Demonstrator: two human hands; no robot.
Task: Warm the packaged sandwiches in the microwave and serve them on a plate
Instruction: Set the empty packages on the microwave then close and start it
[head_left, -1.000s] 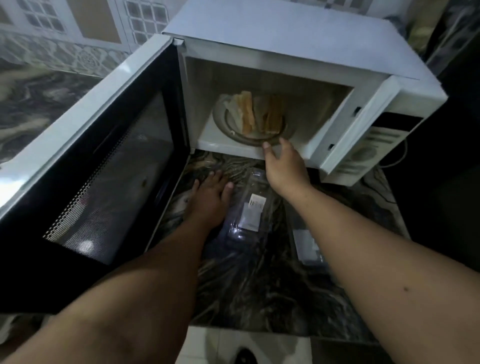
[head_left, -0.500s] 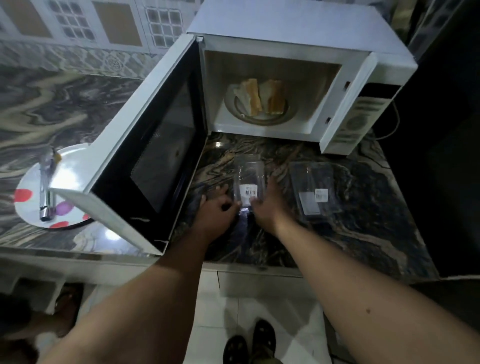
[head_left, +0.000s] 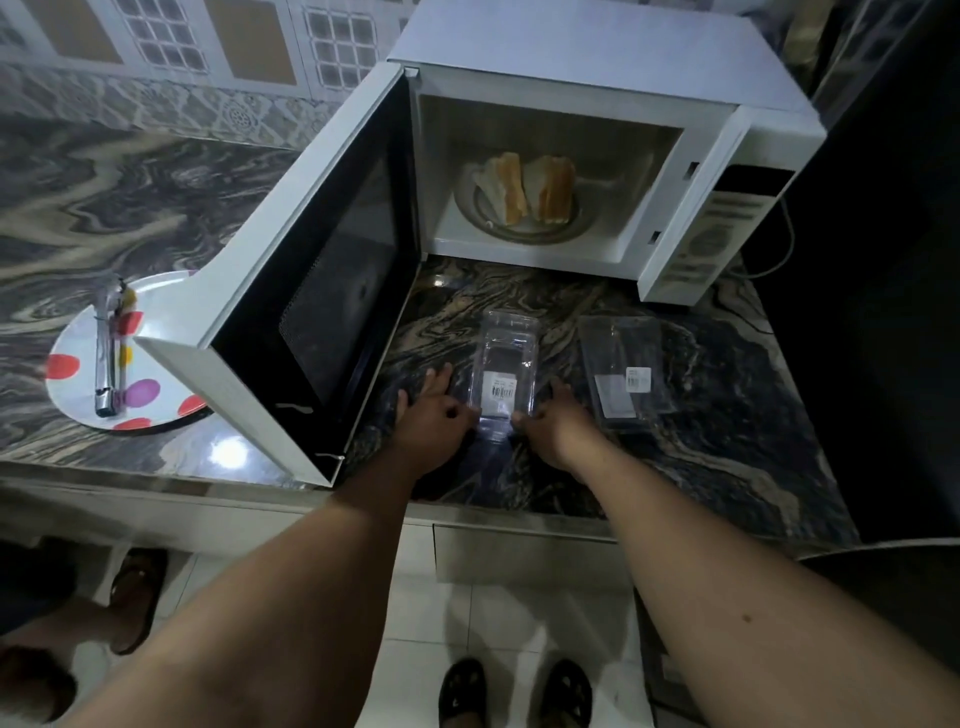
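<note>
From the head camera, a white microwave (head_left: 597, 57) sits at the back of a dark marble counter (head_left: 701, 426) with its door (head_left: 311, 291) swung wide open to the left. Inside, two sandwiches (head_left: 524, 195) stand side by side on the round glass tray (head_left: 519, 228). They are out of their packs. In front of the microwave, a clear empty pack (head_left: 506, 369) with a white sticker lies flat on the counter. The left hand (head_left: 434, 415) is at the near left corner of this pack, and the right hand (head_left: 553, 423) is at the near right corner. The fingers of both hands are curled and touch the pack's near edge, one hand on each side, but it is hard to tell if they pinch it tight or just rest on it. A second clear pack (head_left: 623, 374) lies just to the right, apart from the hands. Far to the left, past the open door, a white plate (head_left: 72, 395) with coloured dots sits on the counter, and metal tongs (head_left: 106, 353) lie on it. Down below, feet in dark sandals (head_left: 514, 691) stand on the pale floor tiles.
</note>
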